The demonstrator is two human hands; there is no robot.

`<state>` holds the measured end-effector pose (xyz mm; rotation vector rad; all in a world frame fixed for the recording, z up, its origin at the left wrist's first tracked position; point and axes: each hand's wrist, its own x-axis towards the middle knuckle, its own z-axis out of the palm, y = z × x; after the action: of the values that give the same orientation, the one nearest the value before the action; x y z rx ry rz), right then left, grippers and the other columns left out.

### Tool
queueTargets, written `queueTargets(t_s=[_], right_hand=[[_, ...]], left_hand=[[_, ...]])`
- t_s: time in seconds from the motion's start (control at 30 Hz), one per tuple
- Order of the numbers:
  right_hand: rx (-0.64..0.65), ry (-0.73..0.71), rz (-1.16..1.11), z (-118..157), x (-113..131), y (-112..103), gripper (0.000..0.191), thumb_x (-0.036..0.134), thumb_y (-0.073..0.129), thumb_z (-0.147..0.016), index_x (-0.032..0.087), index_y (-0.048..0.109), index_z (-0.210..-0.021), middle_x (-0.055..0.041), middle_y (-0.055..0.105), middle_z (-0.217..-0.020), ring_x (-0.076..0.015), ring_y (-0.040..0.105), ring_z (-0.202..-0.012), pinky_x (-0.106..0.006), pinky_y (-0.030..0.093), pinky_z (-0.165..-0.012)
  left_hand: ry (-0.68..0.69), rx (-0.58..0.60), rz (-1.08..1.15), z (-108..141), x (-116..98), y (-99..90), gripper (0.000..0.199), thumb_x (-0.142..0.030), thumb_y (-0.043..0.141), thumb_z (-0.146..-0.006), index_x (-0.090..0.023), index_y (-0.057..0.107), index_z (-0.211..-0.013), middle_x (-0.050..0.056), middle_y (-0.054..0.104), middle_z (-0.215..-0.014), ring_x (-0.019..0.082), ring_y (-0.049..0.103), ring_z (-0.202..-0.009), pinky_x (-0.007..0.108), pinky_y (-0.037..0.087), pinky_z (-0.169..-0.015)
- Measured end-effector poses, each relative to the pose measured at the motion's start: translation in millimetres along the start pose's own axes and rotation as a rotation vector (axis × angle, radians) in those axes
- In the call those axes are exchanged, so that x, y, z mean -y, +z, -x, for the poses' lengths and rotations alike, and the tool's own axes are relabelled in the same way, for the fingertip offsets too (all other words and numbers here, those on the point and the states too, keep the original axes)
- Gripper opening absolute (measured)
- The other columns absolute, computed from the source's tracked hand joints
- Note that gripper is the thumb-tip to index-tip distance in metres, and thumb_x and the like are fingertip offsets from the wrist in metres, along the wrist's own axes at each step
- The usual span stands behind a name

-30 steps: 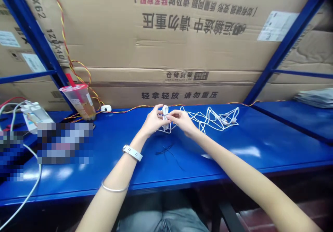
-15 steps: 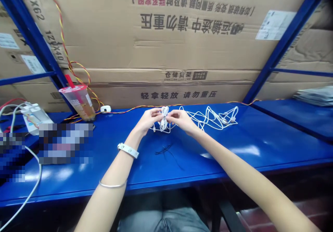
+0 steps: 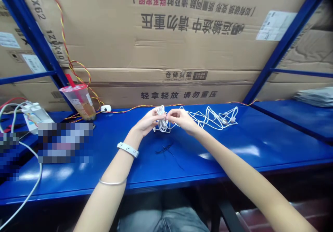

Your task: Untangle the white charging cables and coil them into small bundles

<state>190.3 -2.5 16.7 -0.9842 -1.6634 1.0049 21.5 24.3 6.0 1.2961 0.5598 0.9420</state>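
A coiled white cable (image 3: 161, 125) is gripped by my left hand (image 3: 147, 122), whose fingers are wrapped across the middle of the bundle. My right hand (image 3: 182, 121) is closed in a pinch at the right side of the coil, its fingertips meeting those of my left. What the pinch holds, if anything, is too small to make out. More white cables (image 3: 208, 119) lie loosely tangled behind and to the right of my right hand. Nearer the front edge, several thin black ties (image 3: 164, 149) rest on the blue surface below my hands.
The blue shelf (image 3: 109, 138) is backed by a large cardboard sheet (image 3: 166, 51). At left stand a tilted drink cup (image 3: 79, 100), a small white case (image 3: 105, 109) and a white charger (image 3: 36, 116). A red-yellow wire (image 3: 135, 107) runs along the back; stacked packets (image 3: 314, 96) lie far right.
The coil has turned and spread in my left hand, and a left finger now lies across its front. A narrow dark band seen at its middle is now out of sight.
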Motion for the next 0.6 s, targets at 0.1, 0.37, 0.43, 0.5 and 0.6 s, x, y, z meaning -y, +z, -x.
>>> queueTargets(t_s=[0.1, 0.37, 0.43, 0.5, 0.6], right_hand=[[-0.024, -0.007, 0.006, -0.8, -0.4, -0.4, 0.013, 0.027, 0.064, -0.066, 0.014, 0.061, -0.065, 0.0014, 0.055, -0.058, -0.0106, 0.049, -0.057, -0.025, 0.037, -0.058], [-0.011, 0.008, -0.011, -0.6, 4.9, -1.8, 0.009, 0.022, 0.062, -0.066, 0.014, 0.062, -0.062, 0.0006, 0.057, -0.056, -0.0107, 0.048, -0.056, -0.025, 0.036, -0.058], [-0.005, 0.006, -0.017, -0.8, 5.4, -1.7, 0.01, 0.023, 0.062, -0.067, 0.014, 0.061, -0.063, 0.0005, 0.057, -0.056, -0.0109, 0.049, -0.057, -0.025, 0.036, -0.059], [0.002, -0.005, -0.024, -1.3, 4.8, -1.8, 0.011, 0.024, 0.062, -0.067, 0.014, 0.061, -0.063, 0.0013, 0.055, -0.055, -0.0104, 0.047, -0.056, -0.025, 0.035, -0.059], [0.006, -0.032, -0.043, -2.0, 3.2, -2.8, 0.013, 0.025, 0.062, -0.069, 0.015, 0.059, -0.061, 0.0022, 0.054, -0.054, -0.0095, 0.044, -0.055, -0.025, 0.035, -0.059]], left_hand=[[0.028, -0.033, 0.011, -2.2, 1.6, -0.6, 0.031, -0.025, 0.077, -0.066, -0.014, 0.056, -0.086, -0.001, 0.059, -0.079, 0.008, 0.056, -0.069, 0.019, 0.041, -0.063], [-0.002, -0.042, -0.004, 0.3, -0.5, 1.9, 0.036, -0.036, 0.076, -0.069, -0.016, 0.052, -0.087, 0.002, 0.06, -0.079, 0.014, 0.064, -0.071, 0.02, 0.044, -0.057], [-0.005, -0.055, 0.006, 1.0, -1.4, 5.7, 0.037, -0.037, 0.075, -0.07, -0.017, 0.05, -0.088, 0.001, 0.06, -0.077, 0.015, 0.064, -0.066, 0.021, 0.044, -0.053], [0.011, -0.069, 0.036, 1.3, -2.0, 9.5, 0.037, -0.037, 0.075, -0.07, -0.018, 0.048, -0.088, -0.001, 0.057, -0.071, 0.012, 0.06, -0.058, 0.02, 0.042, -0.05], [0.045, -0.073, 0.12, 1.6, -2.6, 13.6, 0.035, -0.032, 0.076, -0.069, -0.019, 0.047, -0.084, -0.005, 0.048, -0.064, 0.005, 0.048, -0.048, 0.016, 0.034, -0.043]])
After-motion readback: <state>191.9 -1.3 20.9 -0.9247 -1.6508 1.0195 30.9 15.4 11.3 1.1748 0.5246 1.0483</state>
